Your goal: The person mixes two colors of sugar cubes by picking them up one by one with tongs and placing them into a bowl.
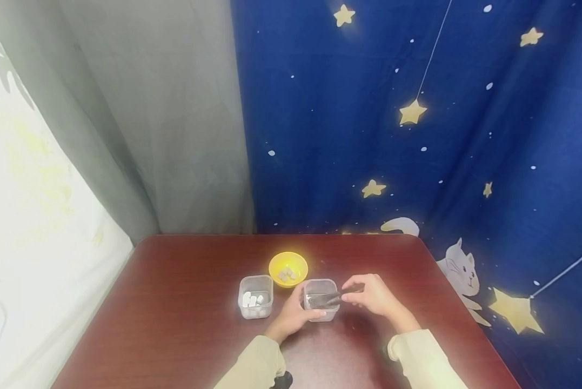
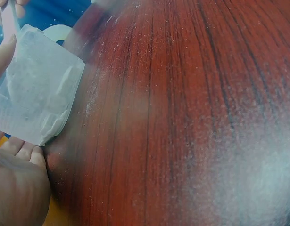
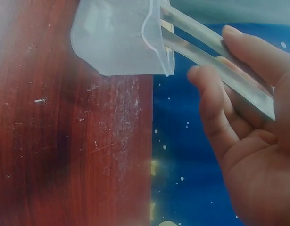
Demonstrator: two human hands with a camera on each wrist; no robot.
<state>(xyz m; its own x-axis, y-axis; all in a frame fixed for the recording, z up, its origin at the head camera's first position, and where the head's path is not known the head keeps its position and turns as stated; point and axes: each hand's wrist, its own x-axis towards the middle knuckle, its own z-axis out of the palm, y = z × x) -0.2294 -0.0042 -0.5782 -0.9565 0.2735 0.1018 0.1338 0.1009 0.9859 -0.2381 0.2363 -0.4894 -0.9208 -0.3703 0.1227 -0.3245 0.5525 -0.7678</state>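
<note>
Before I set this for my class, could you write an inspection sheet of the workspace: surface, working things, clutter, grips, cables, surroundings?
Surface: reddish-brown wood-grain table, pale scuff marks in places.
Working things: two clear containers and a yellow bowl; the left container holds white pieces, the bowl greyish pieces. Contents of the right container are hard to make out.
Left grip: left hand holds the right container.
Right grip: right hand pinches tongs, their tips inside that container.
Clutter: nothing seen.
Cables: nothing seen.
Surroundings: blue star-patterned curtain and grey curtain behind; pale cloth at the left.
</note>
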